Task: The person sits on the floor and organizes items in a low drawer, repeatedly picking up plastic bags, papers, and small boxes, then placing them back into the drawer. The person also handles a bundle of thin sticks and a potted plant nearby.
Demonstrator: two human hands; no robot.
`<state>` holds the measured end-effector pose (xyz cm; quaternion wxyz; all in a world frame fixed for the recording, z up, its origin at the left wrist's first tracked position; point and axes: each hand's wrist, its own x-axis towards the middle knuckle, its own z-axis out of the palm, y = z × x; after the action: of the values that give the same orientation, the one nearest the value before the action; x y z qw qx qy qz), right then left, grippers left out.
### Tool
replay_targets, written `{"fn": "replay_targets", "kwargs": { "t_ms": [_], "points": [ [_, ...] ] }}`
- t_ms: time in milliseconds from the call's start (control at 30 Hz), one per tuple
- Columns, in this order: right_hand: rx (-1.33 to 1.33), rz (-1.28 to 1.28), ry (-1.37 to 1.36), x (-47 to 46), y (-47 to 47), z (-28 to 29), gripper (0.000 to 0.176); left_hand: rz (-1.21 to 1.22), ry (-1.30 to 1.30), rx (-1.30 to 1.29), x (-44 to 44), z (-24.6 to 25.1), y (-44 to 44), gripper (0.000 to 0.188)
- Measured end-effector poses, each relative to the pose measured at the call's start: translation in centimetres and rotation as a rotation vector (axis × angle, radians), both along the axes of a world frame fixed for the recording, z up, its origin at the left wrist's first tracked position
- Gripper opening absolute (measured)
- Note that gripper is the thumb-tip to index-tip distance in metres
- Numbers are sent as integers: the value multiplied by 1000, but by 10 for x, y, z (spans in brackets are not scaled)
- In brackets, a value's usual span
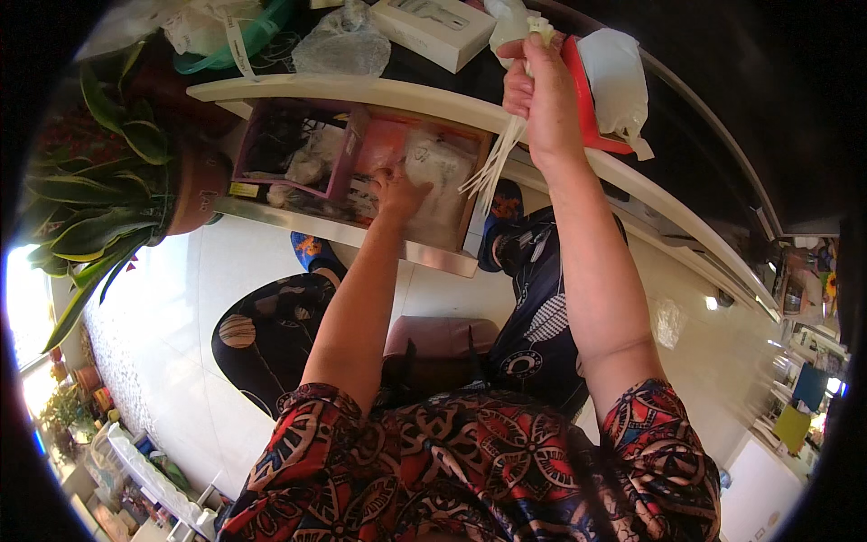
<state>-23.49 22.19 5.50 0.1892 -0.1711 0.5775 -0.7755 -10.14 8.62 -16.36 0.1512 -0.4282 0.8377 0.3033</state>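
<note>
My right hand (545,101) is raised above the counter edge, closed around a bundle of thin white strips (498,159) that look like cable ties. Their thicker heads (540,27) stick out above my thumb, and the tails hang down toward the drawer. Inside the pulled-out drawer (440,259), my left hand (399,193) reaches down with thumb and fingers apart. It lies at the left edge of a clear plastic bag with white contents (437,176). Beyond its fingers is a red-orange item (383,146). A purple-framed box (342,159) with dark items and a wrapped bundle (315,156) occupies the drawer's left side.
On the dark countertop are a white box (433,34), a clear plastic bag (342,44), a green basin (261,37) and a white packet (613,81) in a red box (586,101). A potted plant (193,190) stands left of the drawer. My knees flank a pink stool (440,332).
</note>
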Motion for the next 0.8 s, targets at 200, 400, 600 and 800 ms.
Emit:
{"fn": "replay_targets", "kwargs": {
  "t_ms": [200, 400, 600, 800],
  "points": [
    [45, 17, 51, 4, -13, -7, 32, -120, 133, 40, 7, 25, 28, 64],
    [26, 29, 52, 7, -19, -8, 24, -135, 288, -108, 12, 12, 26, 64],
    [56, 16, 161, 4, -21, -14, 20, 118, 288, 199, 0, -20, -9, 96],
    [136, -1, 236, -3, -22, -18, 25, 122, 257, 359, 0, -17, -17, 112]
  ]
}}
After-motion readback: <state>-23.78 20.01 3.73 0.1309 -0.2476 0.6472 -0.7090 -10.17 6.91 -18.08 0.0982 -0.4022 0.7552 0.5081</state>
